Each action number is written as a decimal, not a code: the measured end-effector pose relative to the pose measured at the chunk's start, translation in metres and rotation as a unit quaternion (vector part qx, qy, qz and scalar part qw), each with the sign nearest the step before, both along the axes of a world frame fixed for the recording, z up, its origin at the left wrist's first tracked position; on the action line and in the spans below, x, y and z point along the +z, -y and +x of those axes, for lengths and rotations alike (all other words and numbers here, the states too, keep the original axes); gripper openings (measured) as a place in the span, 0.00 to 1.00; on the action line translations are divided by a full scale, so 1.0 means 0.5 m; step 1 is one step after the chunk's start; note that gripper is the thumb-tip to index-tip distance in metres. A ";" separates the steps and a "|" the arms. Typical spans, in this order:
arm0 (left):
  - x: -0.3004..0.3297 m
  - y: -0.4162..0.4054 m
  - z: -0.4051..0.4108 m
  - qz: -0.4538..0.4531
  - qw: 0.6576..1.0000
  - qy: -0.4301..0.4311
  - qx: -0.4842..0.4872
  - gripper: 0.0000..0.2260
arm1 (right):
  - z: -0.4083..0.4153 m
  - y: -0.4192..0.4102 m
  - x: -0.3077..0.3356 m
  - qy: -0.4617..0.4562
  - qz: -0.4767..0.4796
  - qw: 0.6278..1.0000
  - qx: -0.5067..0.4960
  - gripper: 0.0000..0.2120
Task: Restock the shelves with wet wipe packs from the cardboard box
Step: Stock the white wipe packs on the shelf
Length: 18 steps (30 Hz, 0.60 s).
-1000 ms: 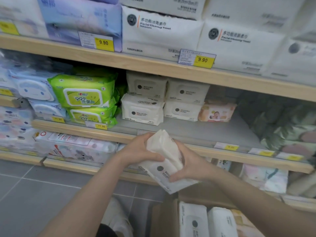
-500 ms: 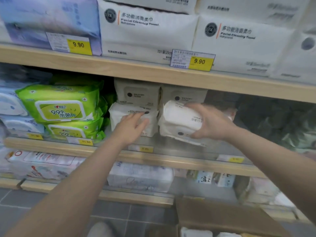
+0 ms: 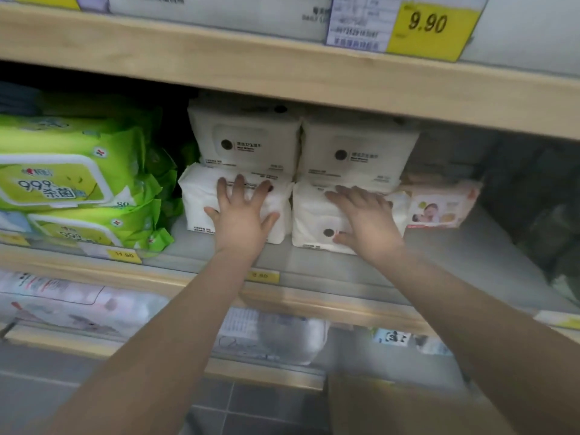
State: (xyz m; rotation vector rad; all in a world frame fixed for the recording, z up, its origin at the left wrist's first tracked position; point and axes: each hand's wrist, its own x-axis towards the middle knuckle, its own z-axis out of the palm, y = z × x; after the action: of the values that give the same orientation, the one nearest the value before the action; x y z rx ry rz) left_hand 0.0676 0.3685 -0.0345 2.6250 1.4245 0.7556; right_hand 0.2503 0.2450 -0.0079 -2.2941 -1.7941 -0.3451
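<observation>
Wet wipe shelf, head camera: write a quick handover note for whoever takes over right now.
Left hand: open, fingers spread, pressing the lower left white pack.
Right hand: open, flat on the lower right white pack.
Both packs sit on the middle shelf, each with another white pack stacked on top, green packs to the left, a pink baby pack to the right.
Done: two stacks of two in place.
Left: the shelf is bare in front of and right of the stacks; the cardboard box is not clearly in view, so check it for more.
</observation>
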 end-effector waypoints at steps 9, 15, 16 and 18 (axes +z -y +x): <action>-0.009 0.001 0.019 0.004 1.000 -0.005 0.017 0.24 | -0.011 -0.024 -0.013 0.014 -0.010 0.999 0.027 0.39; 0.052 0.010 -0.027 -0.073 0.997 -0.014 -0.035 0.28 | -0.012 0.000 0.084 -0.131 -0.108 0.984 0.044 0.40; 0.063 0.026 -0.036 -0.077 0.996 0.012 -0.036 0.27 | -0.017 0.018 0.098 -0.145 -0.093 0.984 0.046 0.38; 0.080 0.079 -0.052 -0.074 0.996 0.038 -0.042 0.25 | -0.033 0.070 0.118 -0.163 -0.066 0.983 0.048 0.32</action>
State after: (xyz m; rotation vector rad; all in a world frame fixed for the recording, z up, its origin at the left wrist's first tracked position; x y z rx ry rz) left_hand 0.0418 0.3288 0.0053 2.5002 1.2879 0.7040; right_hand 0.2339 0.2102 0.0510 -2.1810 -1.7923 0.1626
